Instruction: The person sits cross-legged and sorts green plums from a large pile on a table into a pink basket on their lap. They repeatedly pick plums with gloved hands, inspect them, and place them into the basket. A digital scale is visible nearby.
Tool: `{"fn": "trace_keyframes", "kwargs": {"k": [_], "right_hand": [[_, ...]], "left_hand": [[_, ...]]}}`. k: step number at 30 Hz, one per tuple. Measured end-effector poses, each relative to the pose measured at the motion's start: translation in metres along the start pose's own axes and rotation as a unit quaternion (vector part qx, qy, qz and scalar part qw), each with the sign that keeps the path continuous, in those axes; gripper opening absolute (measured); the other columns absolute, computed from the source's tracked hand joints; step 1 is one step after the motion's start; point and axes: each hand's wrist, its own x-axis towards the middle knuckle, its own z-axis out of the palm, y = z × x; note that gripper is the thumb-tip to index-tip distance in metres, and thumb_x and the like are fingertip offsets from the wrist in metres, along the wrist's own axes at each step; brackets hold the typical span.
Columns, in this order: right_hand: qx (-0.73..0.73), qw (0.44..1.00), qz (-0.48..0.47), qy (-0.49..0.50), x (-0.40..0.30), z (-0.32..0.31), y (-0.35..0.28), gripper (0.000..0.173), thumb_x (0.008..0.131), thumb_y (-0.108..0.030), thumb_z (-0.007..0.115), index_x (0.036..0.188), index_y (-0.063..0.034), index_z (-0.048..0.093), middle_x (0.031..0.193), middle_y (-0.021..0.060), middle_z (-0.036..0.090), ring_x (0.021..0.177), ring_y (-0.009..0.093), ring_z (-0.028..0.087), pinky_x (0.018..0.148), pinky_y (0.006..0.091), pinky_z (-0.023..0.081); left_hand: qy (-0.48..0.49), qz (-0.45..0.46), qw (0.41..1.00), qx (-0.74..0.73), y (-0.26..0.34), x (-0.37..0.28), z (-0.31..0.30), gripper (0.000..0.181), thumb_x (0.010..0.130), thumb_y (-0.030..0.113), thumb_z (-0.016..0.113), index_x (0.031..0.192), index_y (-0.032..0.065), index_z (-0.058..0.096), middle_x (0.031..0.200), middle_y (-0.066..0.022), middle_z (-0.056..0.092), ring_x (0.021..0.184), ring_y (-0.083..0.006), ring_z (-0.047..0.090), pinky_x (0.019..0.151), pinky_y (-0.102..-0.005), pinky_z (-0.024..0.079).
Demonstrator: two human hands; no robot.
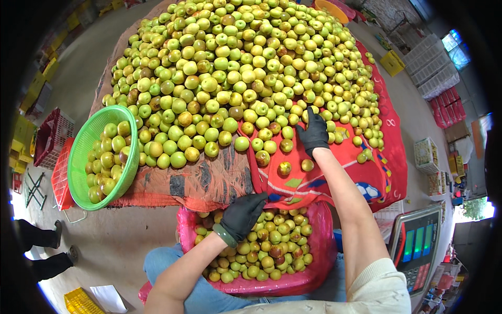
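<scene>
A large heap of green jujubes [235,74], some blotched brown, covers the cloth-draped table before me. My right hand [313,131], in a black glove, reaches to the heap's near edge. Its thumb and index finger are spread beside a jujube [305,116]; whether it grips one is hidden. My left hand [243,216], also gloved, with a green bangle [225,235] at the wrist, hovers palm down by the table's front edge. Its fingers lie together and their underside is hidden. Below it, a container lined with pink plastic [319,251] holds many jujubes [274,235] between my knees.
A green plastic basket [74,172] of jujubes tilts at the table's left corner. Loose jujubes [284,168] lie on the red cloth [313,184]. A digital scale [417,243] stands at right. Crates [55,137] line the left side, where another person's legs [47,251] show.
</scene>
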Motion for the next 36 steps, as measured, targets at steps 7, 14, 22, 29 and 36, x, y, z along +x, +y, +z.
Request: {"fn": "trace_keyframes", "kwargs": {"k": [7, 14, 22, 29, 36], "right_hand": [[0.080, 0.995, 0.020, -0.054, 0.032, -0.007, -0.014, 0.038, 0.074, -0.023, 0.060, 0.108, -0.0105, 0.050, 0.103, 0.0210, 0.056, 0.099, 0.037, 0.053, 0.084, 0.0424, 0.044], [0.380, 0.922, 0.076, -0.001, 0.060, -0.011, 0.010, 0.060, 0.069, -0.039, 0.073, 0.109, 0.0023, 0.054, 0.099, 0.0165, 0.061, 0.091, 0.023, 0.059, 0.079, 0.0321, 0.047], [0.304, 0.939, 0.006, -0.162, 0.082, 0.005, 0.012, 0.059, 0.061, -0.036, 0.079, 0.107, -0.0041, 0.059, 0.097, 0.0110, 0.063, 0.088, 0.020, 0.060, 0.079, 0.0311, 0.049], [0.691, 0.689, 0.112, -0.188, -0.020, -0.057, -0.032, 0.033, 0.078, -0.016, 0.066, 0.108, -0.0038, 0.056, 0.087, 0.0022, 0.060, 0.072, 0.011, 0.059, 0.057, 0.0254, 0.051], [0.653, 0.691, 0.055, -0.305, -0.186, -0.117, -0.116, 0.044, 0.075, -0.004, 0.068, 0.116, -0.0019, 0.052, 0.098, 0.0042, 0.060, 0.078, 0.010, 0.059, 0.058, 0.0221, 0.051]], "left_hand": [[0.136, 0.042, 0.976, 0.164, -0.001, 0.019, -0.032, 0.032, 0.076, -0.001, 0.059, 0.107, 0.0038, 0.057, 0.104, -0.0172, 0.059, 0.096, -0.0348, 0.056, 0.082, -0.0381, 0.047], [0.099, 0.040, 0.971, 0.215, -0.003, 0.017, -0.035, 0.029, 0.074, 0.001, 0.060, 0.104, 0.0018, 0.058, 0.102, -0.0177, 0.059, 0.097, -0.0350, 0.055, 0.084, -0.0395, 0.046], [0.052, 0.042, 0.973, 0.220, 0.002, 0.023, -0.038, 0.025, 0.075, 0.005, 0.059, 0.100, 0.0014, 0.059, 0.100, -0.0173, 0.060, 0.092, -0.0343, 0.056, 0.082, -0.0394, 0.045], [0.099, -0.157, 0.953, -0.238, 0.000, 0.012, -0.016, 0.037, 0.089, 0.016, 0.052, 0.124, 0.0050, 0.048, 0.109, -0.0112, 0.059, 0.101, -0.0222, 0.057, 0.083, -0.0307, 0.047], [-0.085, -0.303, 0.710, -0.630, 0.015, 0.011, -0.022, 0.045, 0.091, 0.026, 0.049, 0.130, 0.0096, 0.035, 0.118, -0.0073, 0.051, 0.101, -0.0209, 0.056, 0.081, -0.0337, 0.050]]}}
